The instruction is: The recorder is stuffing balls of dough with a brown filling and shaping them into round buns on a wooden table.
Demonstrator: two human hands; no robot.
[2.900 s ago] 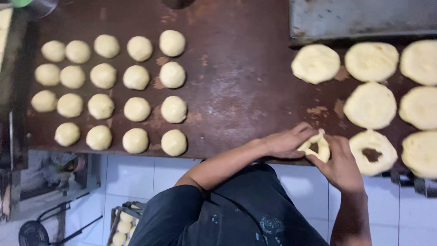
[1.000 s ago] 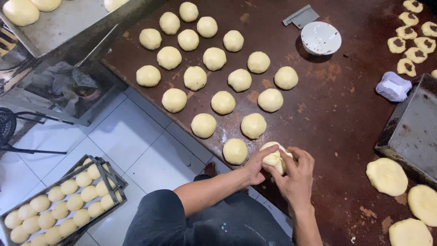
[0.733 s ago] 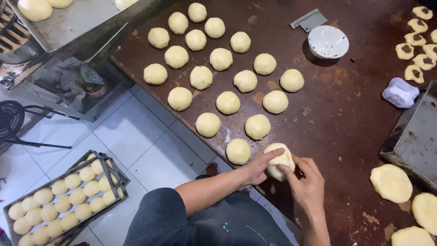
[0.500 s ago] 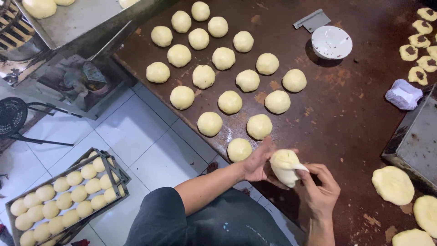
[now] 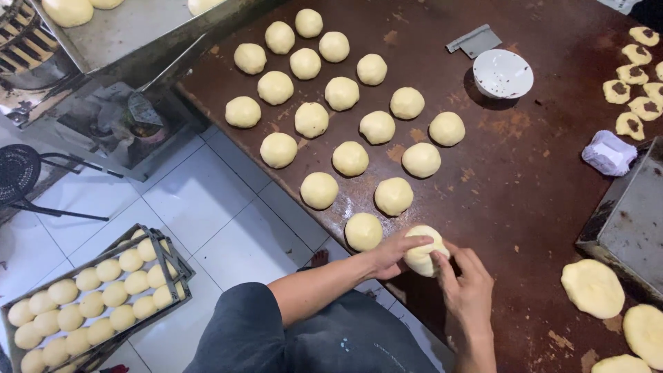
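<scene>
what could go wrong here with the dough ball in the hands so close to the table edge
The dough ball, cupped between the left hand and right hand, sits near the table edge; a slip could send it to the tiled floor. The finished ball beside it is also close to that edge, so a nudge from the left hand might roll it off or dent it.

Bare table (image 5: 525, 200) lies open rightward; rows of dough balls (image 5: 351, 158) crowd the left.
</scene>
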